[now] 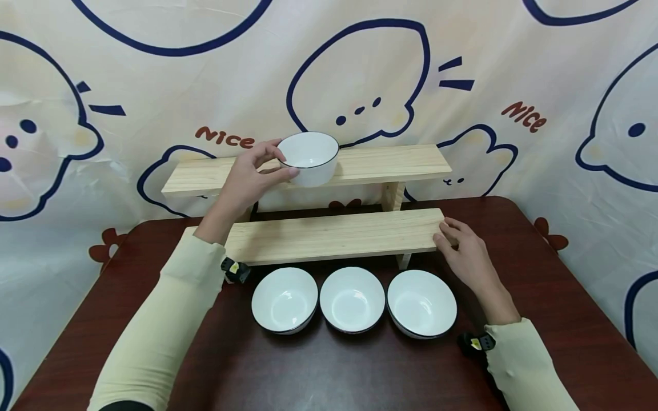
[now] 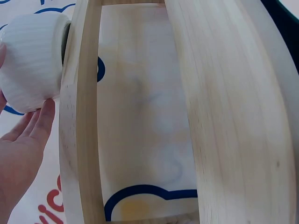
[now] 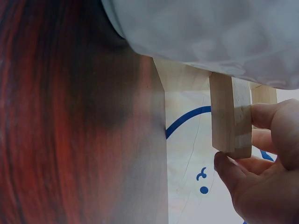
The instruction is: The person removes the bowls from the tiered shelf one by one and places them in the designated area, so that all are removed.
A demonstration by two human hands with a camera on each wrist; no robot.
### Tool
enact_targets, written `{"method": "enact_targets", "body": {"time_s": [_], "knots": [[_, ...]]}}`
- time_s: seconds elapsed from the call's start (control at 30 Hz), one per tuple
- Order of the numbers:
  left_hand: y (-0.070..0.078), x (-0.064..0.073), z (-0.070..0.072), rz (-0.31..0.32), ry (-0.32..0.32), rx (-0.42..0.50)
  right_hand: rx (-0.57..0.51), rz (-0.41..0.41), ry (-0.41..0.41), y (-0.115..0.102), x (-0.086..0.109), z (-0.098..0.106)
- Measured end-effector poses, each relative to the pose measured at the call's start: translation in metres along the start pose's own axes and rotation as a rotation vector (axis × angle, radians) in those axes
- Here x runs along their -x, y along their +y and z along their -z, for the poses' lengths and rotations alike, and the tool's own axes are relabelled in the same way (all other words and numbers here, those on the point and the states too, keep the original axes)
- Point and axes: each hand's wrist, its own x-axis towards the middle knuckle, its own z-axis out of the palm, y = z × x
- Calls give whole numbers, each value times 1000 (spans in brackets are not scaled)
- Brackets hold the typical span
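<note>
My left hand (image 1: 257, 174) pinches the left side of a white bowl (image 1: 311, 176) with a dark rim. The bowl is upright at the upper board (image 1: 396, 162) of a two-tier wooden shelf, overlapping its front edge in the head view. In the left wrist view, fingers reach around the ribbed wall of the bowl (image 2: 35, 60), whose base lies close to the board. My right hand (image 1: 469, 254) grips the right end of the lower board (image 1: 334, 235). In the right wrist view, the thumb (image 3: 229, 170) presses one edge of that board, with the fingers at its end.
Three more dark-rimmed white bowls, the left (image 1: 285, 299), middle (image 1: 352, 299) and right (image 1: 421, 302), stand in a row before the shelf. Everything rests on a dark reddish-brown table (image 1: 308, 377). A cartoon-printed cloth (image 1: 247, 91) hangs behind.
</note>
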Motion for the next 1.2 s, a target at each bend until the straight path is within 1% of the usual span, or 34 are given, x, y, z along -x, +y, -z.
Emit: {"method": "enact_targets", "body": {"time_s": [0.2,0.33,0.5,0.8,0.9,1.03,1.2], "knots": [[-2,6,7,8,14,-4,-1,-11,0,0,2,0],[-4,11,10,1,31,20,0,-8,1,0,2,-1],[-4,17,15,-2,47,26,-6,-7,0,-1,2,-1],[-5,25,26,-33,68,-5,1,9,-2,0,1,-1],[-6,27,29,-29,72,-3,-5,9,0,0,1,-1],[-5,31,33,-7,76,-5,-3,10,5,0,0,-1],[-4,36,38,11,82,-28,-1,13,8,1,0,-1]]}}
